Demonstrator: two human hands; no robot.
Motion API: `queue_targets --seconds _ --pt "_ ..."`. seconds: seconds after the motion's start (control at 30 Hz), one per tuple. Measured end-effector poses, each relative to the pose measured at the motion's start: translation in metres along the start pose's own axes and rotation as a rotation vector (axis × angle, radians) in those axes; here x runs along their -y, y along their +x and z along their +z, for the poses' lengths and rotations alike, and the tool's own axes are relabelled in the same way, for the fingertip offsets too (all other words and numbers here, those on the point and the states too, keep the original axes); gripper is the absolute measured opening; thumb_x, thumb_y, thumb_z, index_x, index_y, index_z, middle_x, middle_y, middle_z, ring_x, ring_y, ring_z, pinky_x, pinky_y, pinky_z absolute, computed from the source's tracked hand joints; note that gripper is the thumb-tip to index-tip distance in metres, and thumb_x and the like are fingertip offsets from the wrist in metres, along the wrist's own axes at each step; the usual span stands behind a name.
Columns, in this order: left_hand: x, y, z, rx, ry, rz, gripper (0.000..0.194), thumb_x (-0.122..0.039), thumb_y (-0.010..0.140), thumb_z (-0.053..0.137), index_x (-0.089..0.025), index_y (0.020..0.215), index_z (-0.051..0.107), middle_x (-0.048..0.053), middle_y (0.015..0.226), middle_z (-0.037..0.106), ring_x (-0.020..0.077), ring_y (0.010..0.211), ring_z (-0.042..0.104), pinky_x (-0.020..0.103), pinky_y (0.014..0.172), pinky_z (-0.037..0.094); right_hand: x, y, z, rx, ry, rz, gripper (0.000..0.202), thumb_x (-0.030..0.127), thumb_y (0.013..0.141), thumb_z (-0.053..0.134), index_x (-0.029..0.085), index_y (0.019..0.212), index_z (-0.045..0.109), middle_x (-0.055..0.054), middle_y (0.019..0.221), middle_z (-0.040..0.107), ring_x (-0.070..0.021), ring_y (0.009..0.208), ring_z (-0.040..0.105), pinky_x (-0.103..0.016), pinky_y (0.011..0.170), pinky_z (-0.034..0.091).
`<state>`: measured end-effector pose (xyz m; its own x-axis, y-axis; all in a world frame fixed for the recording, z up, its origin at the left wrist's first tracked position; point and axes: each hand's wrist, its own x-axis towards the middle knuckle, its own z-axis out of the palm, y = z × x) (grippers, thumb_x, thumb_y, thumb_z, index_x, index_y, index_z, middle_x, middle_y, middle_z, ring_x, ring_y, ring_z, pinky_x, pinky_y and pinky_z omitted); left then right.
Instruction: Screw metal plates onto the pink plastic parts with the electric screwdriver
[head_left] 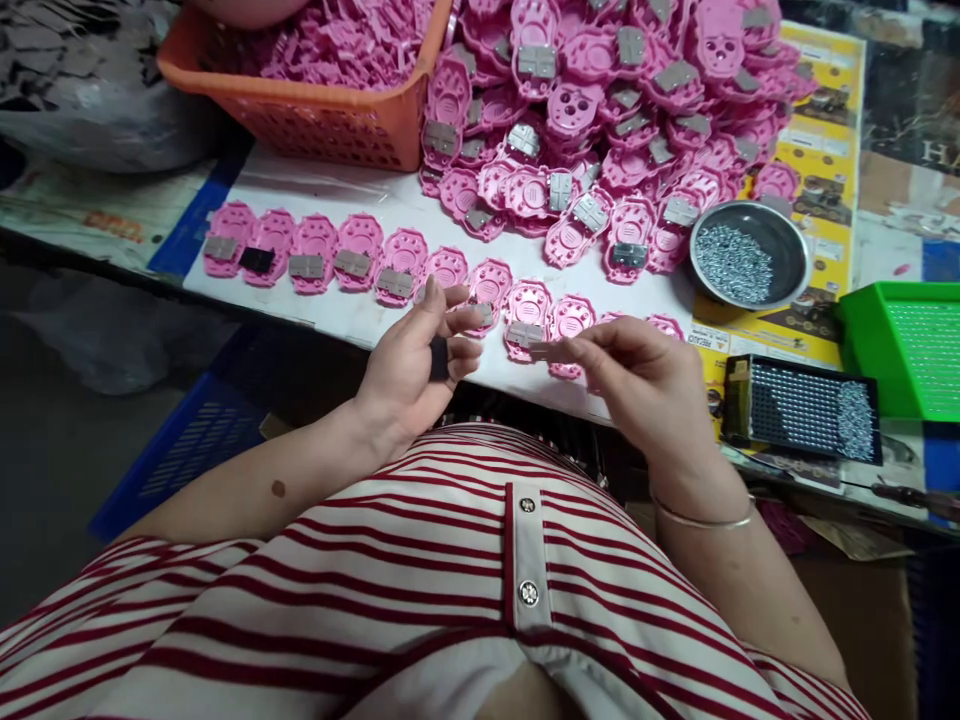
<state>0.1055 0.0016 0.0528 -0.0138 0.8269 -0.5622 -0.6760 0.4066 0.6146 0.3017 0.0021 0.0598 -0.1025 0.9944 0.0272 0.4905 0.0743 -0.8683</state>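
With my right hand (pixel 649 385) pinching a plate (pixel 540 351), my loosely curled left hand (pixel 409 360) cups a dark piece (pixel 439 358), shells (pixel 313 240) rowed just beyond, probably for easy reach.

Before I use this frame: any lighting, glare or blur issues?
Head view: white sheet brightly lit, floor at left in shadow; head view: a glint on one metal plate in the pile, nothing washed out around it; head view: small piece in the right hand too indistinct to identify.
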Motion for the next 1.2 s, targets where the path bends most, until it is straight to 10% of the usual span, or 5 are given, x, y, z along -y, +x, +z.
queue_targets --seconds 0.33,0.63,0.9,1.1,1.2 --pt "0.0 0.002 -0.002 0.057 0.048 -0.081 0.031 -0.046 0.095 0.065 -0.015 0.086 0.063 -0.007 0.06 0.055 0.002 0.04 0.045 0.012 0.037 0.035 -0.038 0.015 -0.015 -0.077 -0.338 0.268 0.025 0.041 0.078 0.068 0.018 0.072 0.075 -0.002 0.061 0.063 -0.0125 0.057 0.049 -0.03 0.062 0.037" --pt "0.002 -0.003 0.013 0.19 -0.055 -0.17 0.063 -0.075 0.091 0.045 -0.017 0.1 0.067 0.009 0.102 0.071 0.0206 0.095 0.071 0.033 0.087 0.059 0.002 -0.014 0.008 -0.008 -0.321 -0.472 0.017 0.028 0.092 0.061 0.021 0.104 0.07 -0.005 0.083 0.064 -0.0115 0.066 0.056 -0.027 0.058 0.045" --pt "0.006 -0.014 0.012 0.326 0.025 -0.26 0.076 -0.086 0.082 0.047 -0.021 0.118 0.065 0.013 0.12 0.069 0.033 0.113 0.066 0.043 0.084 0.059 0.007 -0.015 0.03 0.273 -0.391 -0.395 0.039 0.041 0.092 0.06 0.021 0.125 0.059 -0.011 0.111 0.065 -0.0203 0.089 0.063 -0.031 0.063 0.05" --pt "0.013 -0.011 0.002 0.282 0.103 -0.246 0.031 -0.043 0.095 0.063 -0.015 0.106 0.07 0.007 0.095 0.069 0.0138 0.082 0.069 0.022 0.072 0.056 0.005 -0.027 0.024 -0.037 -0.085 -0.517 0.009 0.019 0.089 0.063 0.023 0.094 0.07 -0.003 0.087 0.065 -0.0112 0.078 0.06 -0.026 0.067 0.051" --pt "0.017 -0.01 -0.004 0.32 0.218 -0.299 0.017 -0.025 0.086 0.074 -0.013 0.098 0.073 0.002 0.082 0.068 0.0088 0.063 0.063 0.019 0.061 0.055 0.003 -0.03 0.018 -0.047 0.106 -0.259 0.006 0.025 0.085 0.07 0.023 0.088 0.075 -0.002 0.079 0.065 -0.0106 0.071 0.058 -0.026 0.062 0.049"
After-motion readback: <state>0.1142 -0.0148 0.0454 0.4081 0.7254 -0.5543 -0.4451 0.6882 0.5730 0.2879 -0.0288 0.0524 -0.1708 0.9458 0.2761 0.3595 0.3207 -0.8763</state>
